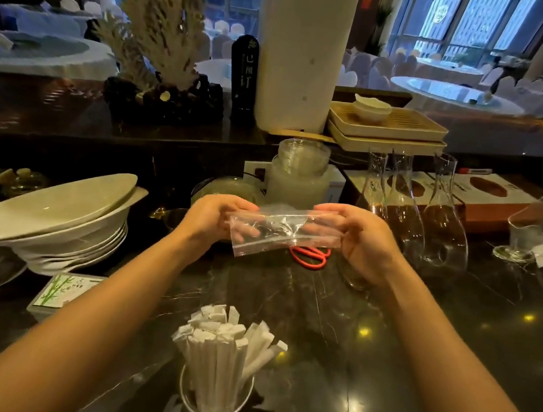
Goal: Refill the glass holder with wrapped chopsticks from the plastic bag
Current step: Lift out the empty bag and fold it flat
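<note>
On the far left of the desk (453, 333) a stack of white plates (54, 222) leans, well clear of my work. My left hand (208, 218) pinches the left end of the plastic bag (280, 231), fingers closed on the film. I hold the bag in the air with its long axis running left to right between my hands, and it looks empty and crumpled. My right hand (358, 241) grips its right end the same way, closed on the plastic. Red scissors (312, 256) lie on the desk just beyond and under the bag. The glass holder (215, 402) stands near me, below and slightly left of the bag's middle, already packed with upright wrapped chopsticks (227, 348). I judge the refill is about done; the left hand is slightly nearer the holder.
</note>
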Demonstrator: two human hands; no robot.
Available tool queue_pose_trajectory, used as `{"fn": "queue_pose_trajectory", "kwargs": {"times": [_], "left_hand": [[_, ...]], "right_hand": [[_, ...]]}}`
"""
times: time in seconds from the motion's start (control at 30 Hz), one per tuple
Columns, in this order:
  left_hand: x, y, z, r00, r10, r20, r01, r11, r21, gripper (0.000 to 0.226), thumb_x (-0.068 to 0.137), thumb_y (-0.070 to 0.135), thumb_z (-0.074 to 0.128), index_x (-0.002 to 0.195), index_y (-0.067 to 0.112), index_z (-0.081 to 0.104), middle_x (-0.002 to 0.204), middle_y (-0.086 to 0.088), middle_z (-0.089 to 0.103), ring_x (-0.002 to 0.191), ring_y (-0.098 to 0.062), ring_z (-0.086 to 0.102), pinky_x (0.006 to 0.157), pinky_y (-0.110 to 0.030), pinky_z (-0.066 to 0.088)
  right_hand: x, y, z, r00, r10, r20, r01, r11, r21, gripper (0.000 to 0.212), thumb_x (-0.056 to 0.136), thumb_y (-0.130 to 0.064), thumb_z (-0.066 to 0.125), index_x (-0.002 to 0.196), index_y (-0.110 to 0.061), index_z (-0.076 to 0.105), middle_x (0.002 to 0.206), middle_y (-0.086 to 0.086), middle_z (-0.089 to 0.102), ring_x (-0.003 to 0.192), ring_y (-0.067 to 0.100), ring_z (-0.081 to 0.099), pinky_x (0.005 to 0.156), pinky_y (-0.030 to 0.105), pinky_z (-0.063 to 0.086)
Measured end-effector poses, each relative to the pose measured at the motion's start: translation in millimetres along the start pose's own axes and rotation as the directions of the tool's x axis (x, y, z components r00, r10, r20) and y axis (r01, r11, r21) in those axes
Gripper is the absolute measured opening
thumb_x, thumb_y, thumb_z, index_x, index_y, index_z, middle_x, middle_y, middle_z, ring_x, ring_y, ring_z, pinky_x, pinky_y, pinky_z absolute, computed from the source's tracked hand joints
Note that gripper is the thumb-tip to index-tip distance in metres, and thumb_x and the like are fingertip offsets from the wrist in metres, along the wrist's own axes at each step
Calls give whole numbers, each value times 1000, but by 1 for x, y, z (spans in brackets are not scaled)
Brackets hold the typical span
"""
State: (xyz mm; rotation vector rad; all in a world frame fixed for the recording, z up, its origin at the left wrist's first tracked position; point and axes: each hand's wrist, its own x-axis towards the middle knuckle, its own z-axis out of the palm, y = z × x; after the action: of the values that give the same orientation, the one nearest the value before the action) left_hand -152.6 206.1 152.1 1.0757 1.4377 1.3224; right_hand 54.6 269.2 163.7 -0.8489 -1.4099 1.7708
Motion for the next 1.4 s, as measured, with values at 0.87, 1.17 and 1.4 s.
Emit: {"fn": "queue_pose_trajectory", "kwargs": {"times": [0.87, 1.17, 1.4], "left_hand": [[56, -131, -9, 958, -288, -12, 278, 911, 305, 28, 91, 20, 49, 65, 12, 54, 62, -3, 57, 56, -13, 48, 57, -23, 36], [78, -148, -1, 951, -278, -134, 301, 932, 201, 25, 94, 11, 35, 71, 11, 44, 52, -9, 50, 23, -5, 37, 35, -17, 33], [75, -170, 6, 966, -186, -179, 254, 802, 540, 24, 92, 17, 41, 68, 16, 40, 70, -8, 55, 70, -26, 56, 62, -34, 40]], "right_hand": [[97, 126, -20, 969, 113, -221, -239, 665, -708, 48, 93, -28, 46, 48, -15, 37, 50, 2, 40, 50, 13, 37, 65, 30, 33], [124, 151, -14, 936, 12, -352, -236, 765, -600, 37, 95, -20, 40, 58, -15, 35, 55, 3, 41, 54, 18, 42, 51, 22, 38], [127, 172, -25, 956, 46, -289, -262, 578, -773, 25, 94, -24, 43, 82, -6, 55, 87, 17, 62, 89, 32, 55, 73, 37, 38]]}}
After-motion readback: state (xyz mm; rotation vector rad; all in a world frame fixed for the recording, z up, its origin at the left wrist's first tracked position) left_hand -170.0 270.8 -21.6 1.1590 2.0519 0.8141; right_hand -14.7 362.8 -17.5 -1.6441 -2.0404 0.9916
